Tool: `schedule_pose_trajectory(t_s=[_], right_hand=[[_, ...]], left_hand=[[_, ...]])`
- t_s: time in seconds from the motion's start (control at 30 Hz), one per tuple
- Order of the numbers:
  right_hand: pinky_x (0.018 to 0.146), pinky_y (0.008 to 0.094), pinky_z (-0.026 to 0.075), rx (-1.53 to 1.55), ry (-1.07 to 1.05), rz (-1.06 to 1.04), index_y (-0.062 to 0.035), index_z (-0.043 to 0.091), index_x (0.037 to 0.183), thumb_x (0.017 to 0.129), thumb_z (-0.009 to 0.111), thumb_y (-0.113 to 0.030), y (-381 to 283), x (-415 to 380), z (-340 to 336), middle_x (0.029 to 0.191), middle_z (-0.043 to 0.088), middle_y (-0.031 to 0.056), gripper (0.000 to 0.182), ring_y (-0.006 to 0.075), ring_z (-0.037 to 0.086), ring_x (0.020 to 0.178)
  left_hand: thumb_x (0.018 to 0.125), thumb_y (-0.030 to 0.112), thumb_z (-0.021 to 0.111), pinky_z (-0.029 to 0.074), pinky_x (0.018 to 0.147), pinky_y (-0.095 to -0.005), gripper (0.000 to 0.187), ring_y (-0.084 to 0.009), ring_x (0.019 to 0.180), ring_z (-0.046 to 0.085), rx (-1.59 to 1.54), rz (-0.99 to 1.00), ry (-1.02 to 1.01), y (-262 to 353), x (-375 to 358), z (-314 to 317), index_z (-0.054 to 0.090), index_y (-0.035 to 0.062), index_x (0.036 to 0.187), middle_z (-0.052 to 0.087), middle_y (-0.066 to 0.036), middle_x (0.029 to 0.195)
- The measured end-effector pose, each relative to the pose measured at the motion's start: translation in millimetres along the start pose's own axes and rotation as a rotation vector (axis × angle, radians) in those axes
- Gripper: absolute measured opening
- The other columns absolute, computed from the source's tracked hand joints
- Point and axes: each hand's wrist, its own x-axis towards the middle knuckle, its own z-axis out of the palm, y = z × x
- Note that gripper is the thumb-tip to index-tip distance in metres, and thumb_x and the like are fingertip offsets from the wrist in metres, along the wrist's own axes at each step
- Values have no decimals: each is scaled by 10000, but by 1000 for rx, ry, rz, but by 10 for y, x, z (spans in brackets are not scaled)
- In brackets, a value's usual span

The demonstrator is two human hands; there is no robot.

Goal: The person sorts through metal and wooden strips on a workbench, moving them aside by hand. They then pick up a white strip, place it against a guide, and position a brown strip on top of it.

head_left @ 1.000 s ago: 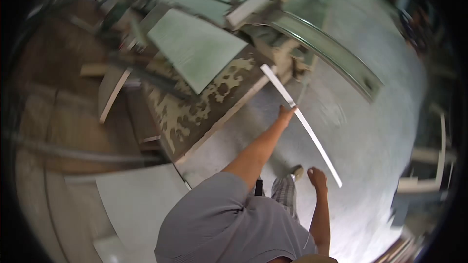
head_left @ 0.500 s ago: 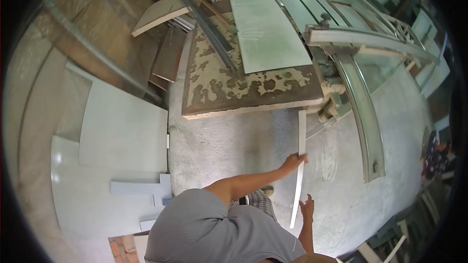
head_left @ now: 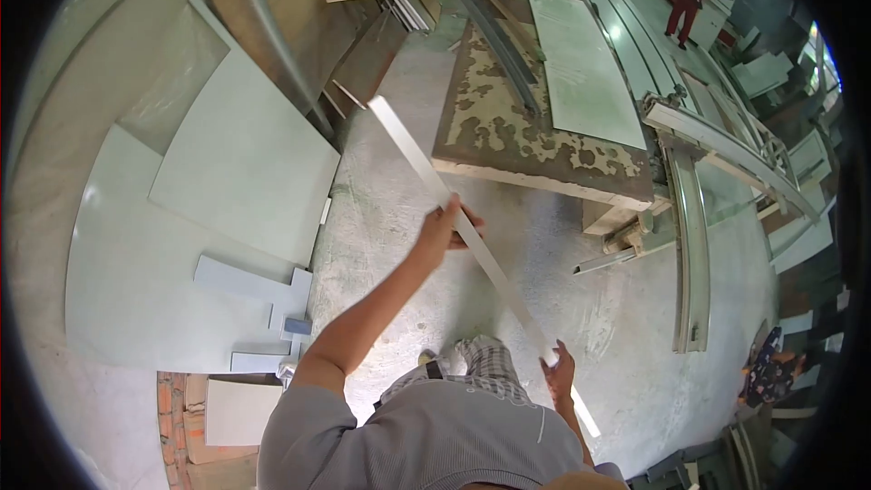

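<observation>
A long, narrow white strip of board [head_left: 497,278] slants across the space in front of me, its far end up to the left. Near its upper half, my left hand [head_left: 446,225] grips it, with the thumb on top and fingers around the edge. Close to the lower end, my right hand [head_left: 559,368] is closed around the same strip. The strip is held above the concrete floor, touching neither the worktable nor the leaning panels.
Ahead stands a worktable [head_left: 544,183] with a peeling top, bearing a white panel [head_left: 585,73] and dark metal bars [head_left: 490,32]. A metal rail [head_left: 689,263] juts out at right. Large white panels [head_left: 245,145] lean at left. A person in red [head_left: 687,5] stands far off.
The strip has swung from nearly upright in view to a leftward slant. My left hand has moved left and forward with it. My right hand, apart before, has closed on its lower end.
</observation>
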Motion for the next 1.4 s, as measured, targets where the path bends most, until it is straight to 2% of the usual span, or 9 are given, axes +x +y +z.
schedule_pose_trajectory(t_s=[0.13, 0.17, 0.27, 0.4, 0.47, 0.6, 0.7, 1.07, 1.4], right_hand=[[580, 385, 486, -114, 39, -60, -123, 546, 1035, 718, 748, -249, -831, -69, 69, 717, 634, 116, 396, 292, 625, 618], [542, 377, 485, -161, 38, -87, -118, 560, 981, 729, 738, -317, -1016, -76, 103, 681, 637, 104, 367, 282, 630, 589], [579, 382, 494, -136, 23, -116, -129, 569, 982, 748, 710, -337, -1539, -16, 128, 651, 638, 108, 343, 292, 642, 641], [576, 391, 487, -113, -54, -118, -103, 541, 1073, 721, 740, -283, -2524, 199, -136, 701, 636, 144, 443, 332, 630, 658], [610, 403, 486, -107, -20, -255, -116, 479, 1173, 733, 725, -254, -3026, 290, -226, 792, 645, 166, 522, 357, 632, 731], [683, 404, 500, -73, -84, -263, -134, 372, 1282, 752, 688, -212, -3513, 536, -98, 942, 643, 155, 622, 348, 633, 806], [817, 383, 475, 52, -33, -348, -123, 282, 1373, 701, 723, -94, -3713, 711, -24, 1185, 533, 154, 805, 318, 549, 1053], [932, 400, 418, -119, -363, 143, -134, 221, 1411, 686, 761, -227, -3727, 1624, -342, 1267, 470, 202, 908, 328, 499, 1139], [927, 399, 415, -46, -257, 372, -123, 240, 1399, 683, 767, -215, -4063, 1933, -196, 1260, 488, 188, 894, 340, 497, 1130]], left_hand=[[881, 584, 399, 551, 712, -368, 648, -270, 809, 667, -20, 70, -3, 384, -240, -811, 418, 25, 1208, 631, -155, 990], [881, 586, 395, 519, 789, -401, 759, -318, 948, 624, -28, 81, -41, 478, -326, -950, 206, 41, 1374, 521, -202, 1198], [907, 588, 296, 432, 936, -439, 784, -328, 1147, 496, 239, 189, 133, 495, -607, -1092, 60, 46, 1422, 314, -250, 1372], [941, 347, 434, 420, 944, -453, 736, -239, 1248, 409, 184, -108, -275, -750, -608, -1050, -93, 212, 1437, 94, -43, 1509], [907, 336, 511, 399, 966, -439, 729, -245, 1225, 417, 55, -319, -364, -621, -980, -519, 36, 193, 1442, 277, -45, 1418], [943, 357, 462, 470, 825, -271, 501, -168, 1025, 548, 45, -106, -362, -611, -754, -308, 350, 30, 1307, 566, -80, 1111], [947, 361, 444, 496, 834, -298, 415, -188, 989, 591, -21, -103, -378, -327, -456, -485, 449, 31, 1198, 597, -85, 1077], [945, 382, 424, 542, 805, -379, 356, -221, 886, 640, -23, -201, -273, 742, 1416, -1407, 459, 65, 1102, 596, -114, 1060], [956, 371, 395, 538, 789, -393, 331, -247, 871, 644, 95, -177, -338, 2239, 3185, -1683, 492, 77, 1072, 626, -114, 1007]])
